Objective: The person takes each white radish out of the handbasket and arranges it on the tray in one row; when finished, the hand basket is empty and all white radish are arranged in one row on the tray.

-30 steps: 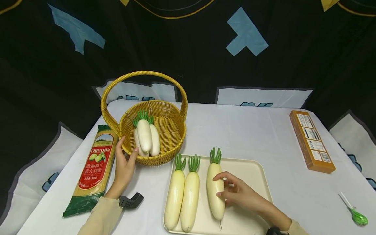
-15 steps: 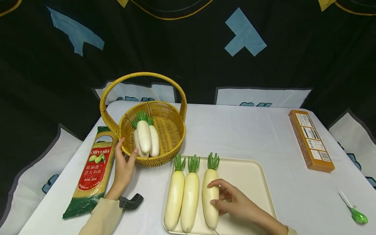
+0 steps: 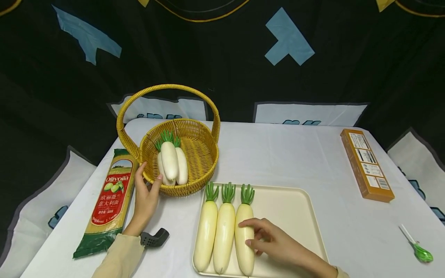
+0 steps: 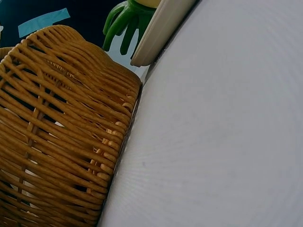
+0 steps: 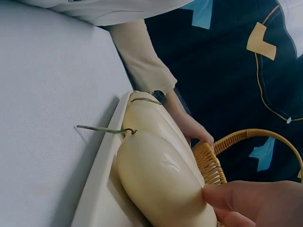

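My right hand (image 3: 269, 239) grips a long pale white radish (image 3: 245, 243), its index finger and thumb across the body. This radish lies on the cream tray (image 3: 288, 200), its green top pointing away, beside two others: a middle radish (image 3: 224, 235) and a left radish (image 3: 206, 235). In the right wrist view, the thumb (image 5: 232, 196) presses the radish's side. My left hand (image 3: 146, 199) rests against the near left side of the wicker basket (image 3: 203, 173), index finger and thumb spread at its rim. Three smaller white radishes (image 3: 169, 160) lie heaped inside the basket's left part.
A spaghetti packet (image 3: 111, 197) lies left of the basket. On the right are an orange-brown box (image 3: 366, 166) and a green lollipop (image 3: 422, 253). The basket's tall handle (image 3: 168, 87) arches over it. A dark printed cloth (image 3: 236, 69) hangs behind the white table (image 3: 288, 154).
My right hand has moved the held radish left across the tray, from a gap to right beside the middle radish. The left hand stays at the basket.
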`<move>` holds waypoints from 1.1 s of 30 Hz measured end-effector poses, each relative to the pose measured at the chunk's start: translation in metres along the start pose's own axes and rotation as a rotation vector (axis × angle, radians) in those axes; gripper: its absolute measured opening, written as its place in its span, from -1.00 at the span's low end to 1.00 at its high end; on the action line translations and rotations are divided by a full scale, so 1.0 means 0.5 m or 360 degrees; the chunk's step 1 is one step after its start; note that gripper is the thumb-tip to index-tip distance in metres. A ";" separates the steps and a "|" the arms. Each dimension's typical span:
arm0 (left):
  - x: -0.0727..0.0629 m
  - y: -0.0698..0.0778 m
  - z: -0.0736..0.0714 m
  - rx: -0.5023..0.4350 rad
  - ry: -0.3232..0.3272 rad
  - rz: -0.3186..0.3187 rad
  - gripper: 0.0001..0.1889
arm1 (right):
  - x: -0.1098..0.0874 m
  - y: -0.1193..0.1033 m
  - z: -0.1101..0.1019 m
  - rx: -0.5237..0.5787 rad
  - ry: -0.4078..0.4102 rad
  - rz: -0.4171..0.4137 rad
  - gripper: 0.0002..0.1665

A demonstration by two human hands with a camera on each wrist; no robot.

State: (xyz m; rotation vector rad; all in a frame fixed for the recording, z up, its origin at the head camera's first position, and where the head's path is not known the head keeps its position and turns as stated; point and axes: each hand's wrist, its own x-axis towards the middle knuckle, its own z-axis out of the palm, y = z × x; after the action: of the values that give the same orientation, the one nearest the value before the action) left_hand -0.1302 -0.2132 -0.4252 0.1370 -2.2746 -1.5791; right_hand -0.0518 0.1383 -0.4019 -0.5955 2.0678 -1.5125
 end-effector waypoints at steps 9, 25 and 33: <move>-0.001 -0.001 0.000 -0.0013 -0.0004 0.0008 -0.33 | -0.006 -0.008 -0.011 -0.0264 -0.0023 -0.0117 -0.33; -0.006 -0.002 -0.002 0.0009 -0.0020 -0.0011 -0.32 | 0.002 -0.014 -0.037 -0.0308 -0.0005 -0.0077 -0.43; -0.001 0.000 -0.001 0.0008 -0.0005 0.0017 -0.33 | 0.021 -0.026 -0.053 -0.0132 -0.0015 -0.0055 -0.50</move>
State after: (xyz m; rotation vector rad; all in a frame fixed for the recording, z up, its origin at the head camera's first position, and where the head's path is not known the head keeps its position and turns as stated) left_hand -0.1294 -0.2135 -0.4252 0.1234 -2.2777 -1.5696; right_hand -0.0760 0.1477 -0.3841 -0.6717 2.1317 -1.4457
